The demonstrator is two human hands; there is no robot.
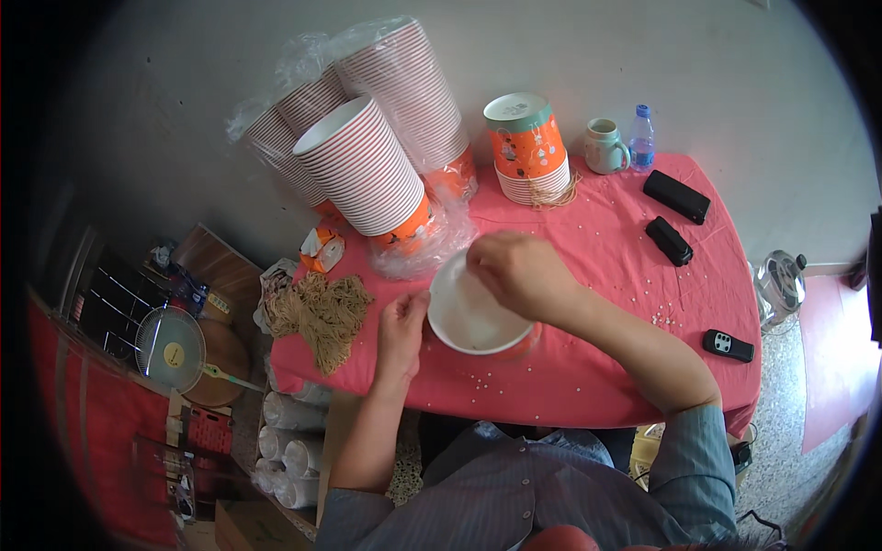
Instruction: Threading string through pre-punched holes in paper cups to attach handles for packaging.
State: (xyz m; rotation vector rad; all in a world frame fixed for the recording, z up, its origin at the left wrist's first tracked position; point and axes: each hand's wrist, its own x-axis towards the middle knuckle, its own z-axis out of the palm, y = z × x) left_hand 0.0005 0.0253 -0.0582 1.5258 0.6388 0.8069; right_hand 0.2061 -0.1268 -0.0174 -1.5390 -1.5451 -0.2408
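A white paper bowl (470, 317) with an orange outside stands on the red tablecloth (606, 266) right in front of me. My left hand (401, 332) grips its left rim. My right hand (522, 274) rests over the bowl's far rim with its fingers curled down at the edge; what they pinch is hidden. A pile of tan rubber bands (322, 312) lies just left of my left hand.
Tall stacks of striped paper bowls (367, 170), partly in clear plastic wrap, lean at the back left. A short upside-down orange stack (528, 147), a mug (604, 145), a water bottle (641, 138), two black cases (675, 196) and a remote (728, 345) lie to the right. A small fan (171, 349) stands left on the floor.
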